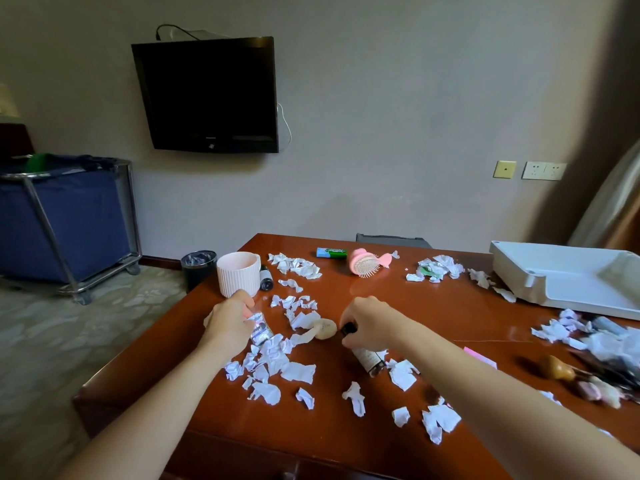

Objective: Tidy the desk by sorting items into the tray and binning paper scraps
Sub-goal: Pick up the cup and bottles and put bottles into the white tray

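Her left hand [230,322] grips a small shiny packet [260,330] while the right hand [369,322] closes on a dark-capped bottle [367,353] mid-tabletop, probably both bound for the white tray [568,282] at the far right corner. Paper scraps [273,362] litter the desk [346,441] (bin [198,268] waits off the left edge).

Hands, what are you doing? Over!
Left hand closed on shiny packet. Right hand gripping dark bottle. Tray far right, paper scraps everywhere.

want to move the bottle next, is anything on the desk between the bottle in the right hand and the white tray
Nothing solid: from the bottle to the white tray there is bare desk, with a few paper scraps near the tray's corner.
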